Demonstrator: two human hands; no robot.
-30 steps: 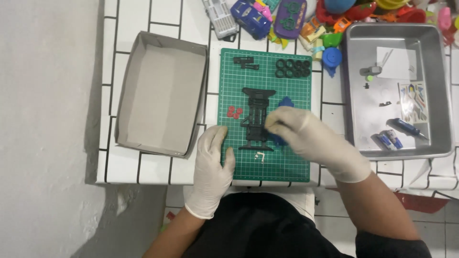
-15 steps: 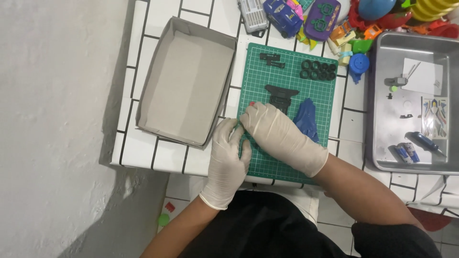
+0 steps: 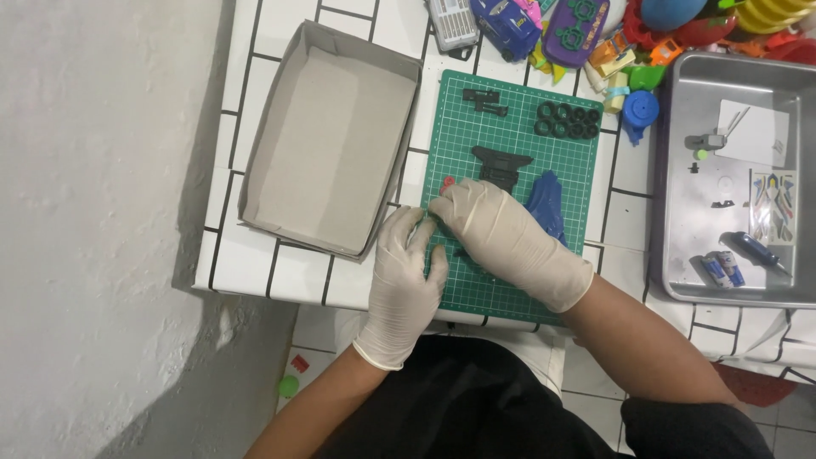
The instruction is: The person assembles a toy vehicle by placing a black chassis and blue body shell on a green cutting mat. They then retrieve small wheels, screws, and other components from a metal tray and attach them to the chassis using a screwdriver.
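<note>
**Small part being worked between two gloved hands**

At frame centre, a small part, mostly hidden, is being pinched by the right hand point(image 3: 501, 238) over the green cutting mat point(image 3: 510, 110). The left hand point(image 3: 408, 272) is being curled against it, fingertips meeting, seemingly for steadiness. A black chassis piece point(image 3: 501, 163) is lying just above.

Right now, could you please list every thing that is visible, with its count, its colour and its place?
cutting mat: one, green, table centre
black chassis part: one, on the mat
tyres: several, black, mat's far right corner
blue body shell: one, on the mat
cardboard box: one, grey, beside the mat
metal tray: one, silver, far side
toys: many, mixed colours, top edge
left hand: white glove, mat's edge
right hand: white glove, on the mat
</note>
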